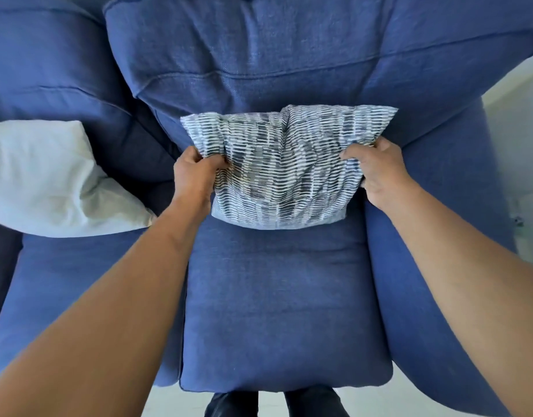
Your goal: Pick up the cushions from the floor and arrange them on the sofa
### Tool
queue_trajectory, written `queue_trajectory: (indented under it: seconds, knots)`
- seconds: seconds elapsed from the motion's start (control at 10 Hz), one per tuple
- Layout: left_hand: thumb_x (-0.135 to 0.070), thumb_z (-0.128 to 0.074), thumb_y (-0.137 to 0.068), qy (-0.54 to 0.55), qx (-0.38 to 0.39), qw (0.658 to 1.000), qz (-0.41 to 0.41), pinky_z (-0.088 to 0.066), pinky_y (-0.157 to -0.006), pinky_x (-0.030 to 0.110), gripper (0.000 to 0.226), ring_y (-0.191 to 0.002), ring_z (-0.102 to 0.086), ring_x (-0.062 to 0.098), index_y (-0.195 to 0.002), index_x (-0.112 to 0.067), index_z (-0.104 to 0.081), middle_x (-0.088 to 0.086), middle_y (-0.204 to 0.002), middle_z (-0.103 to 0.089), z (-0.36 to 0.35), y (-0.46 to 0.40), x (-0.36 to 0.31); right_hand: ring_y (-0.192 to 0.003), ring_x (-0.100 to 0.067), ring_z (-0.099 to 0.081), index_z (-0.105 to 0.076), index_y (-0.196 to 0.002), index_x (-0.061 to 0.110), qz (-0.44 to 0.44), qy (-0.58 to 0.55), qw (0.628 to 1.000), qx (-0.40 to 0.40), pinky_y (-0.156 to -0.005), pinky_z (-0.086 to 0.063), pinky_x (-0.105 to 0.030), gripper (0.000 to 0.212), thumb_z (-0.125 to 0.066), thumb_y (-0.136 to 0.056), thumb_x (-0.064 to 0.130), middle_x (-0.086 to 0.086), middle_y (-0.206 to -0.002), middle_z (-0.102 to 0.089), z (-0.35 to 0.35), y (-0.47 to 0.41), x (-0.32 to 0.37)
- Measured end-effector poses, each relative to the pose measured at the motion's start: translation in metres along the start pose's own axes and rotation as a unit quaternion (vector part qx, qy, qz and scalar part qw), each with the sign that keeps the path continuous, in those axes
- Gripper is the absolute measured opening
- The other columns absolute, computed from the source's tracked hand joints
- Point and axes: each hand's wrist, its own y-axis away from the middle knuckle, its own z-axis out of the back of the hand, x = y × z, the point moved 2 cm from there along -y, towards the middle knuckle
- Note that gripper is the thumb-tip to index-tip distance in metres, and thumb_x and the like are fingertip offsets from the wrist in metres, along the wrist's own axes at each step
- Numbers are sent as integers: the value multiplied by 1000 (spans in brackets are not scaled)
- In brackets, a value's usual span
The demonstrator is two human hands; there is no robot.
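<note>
A blue-and-white patterned cushion (281,167) stands against the backrest of the blue sofa (277,311), its lower edge on the right-hand seat. My left hand (194,176) grips its left side and my right hand (376,173) grips its right side, pinching the fabric into folds. A white cushion (45,179) lies on the neighbouring seat to the left, leaning toward the back.
The sofa's right armrest (448,236) runs along my right forearm. Pale floor (175,398) shows below the seat's front edge, with my dark-trousered legs (274,401) there. A white wall and floor strip (523,115) lies right of the sofa.
</note>
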Motion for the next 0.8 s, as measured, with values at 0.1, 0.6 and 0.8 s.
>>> queue_trajectory:
  seconds: [0.1,0.6,0.8]
  knots:
    - [-4,-74,-71,-15,1,999,36,-61,-89,63,31,-97,-73,32,-98,-12,-61,16,-106,-75,12,1,19,-104,-28,-73,-68,-99,17,-2,16,1000,0,-88,-60,-50,24,-75,-85,-1,-4,-108,-76,7,3,-16]
    - [-30,-70,-93,-26,42,998,28,-54,-108,53,23,-119,-69,20,-114,-20,-74,0,-121,-77,13,37,2,-99,-15,-67,-66,-133,8,53,101,993,-39,-92,-55,-34,42,-74,-93,22,3,-106,-73,13,33,-7]
    - [-23,-62,-103,-121,19,992,6,-53,-109,38,50,-125,-63,15,-151,-13,-56,0,-145,-64,41,105,29,-120,-11,-67,-69,-134,17,72,160,985,7,-110,-52,-40,43,-73,-93,28,0,-132,-73,29,90,-26]
